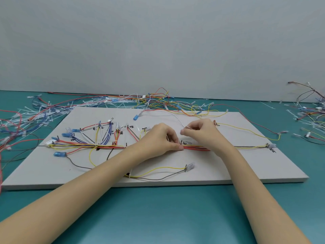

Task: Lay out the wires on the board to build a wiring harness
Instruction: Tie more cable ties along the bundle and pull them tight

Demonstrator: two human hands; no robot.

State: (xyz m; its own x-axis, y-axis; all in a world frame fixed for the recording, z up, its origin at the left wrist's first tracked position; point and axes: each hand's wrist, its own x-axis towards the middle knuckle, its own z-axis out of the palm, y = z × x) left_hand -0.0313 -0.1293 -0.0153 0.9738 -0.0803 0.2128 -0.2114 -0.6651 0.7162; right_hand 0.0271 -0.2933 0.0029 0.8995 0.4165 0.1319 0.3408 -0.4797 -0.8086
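Note:
A white board (219, 166) lies flat on the teal table, with pegs and handwritten labels. A bundle of red, yellow and grey wires (195, 147) runs left to right across its middle, with branches fanning up to blue and clear connectors at the left. My left hand (163, 138) pinches the bundle at the centre between thumb and curled fingers. Just to the right, my right hand (200, 132) pinches a thin white cable tie (186, 127) above the bundle. A yellow and grey pair (158, 169) loops along the board's front to a clear connector (190, 166).
Loose wires and white cable ties (109, 101) lie heaped behind the board and at the left (21, 120). Another tangle (309, 110) sits at the far right. A plain grey wall stands behind. Bare teal table (175, 217) stretches in front of the board.

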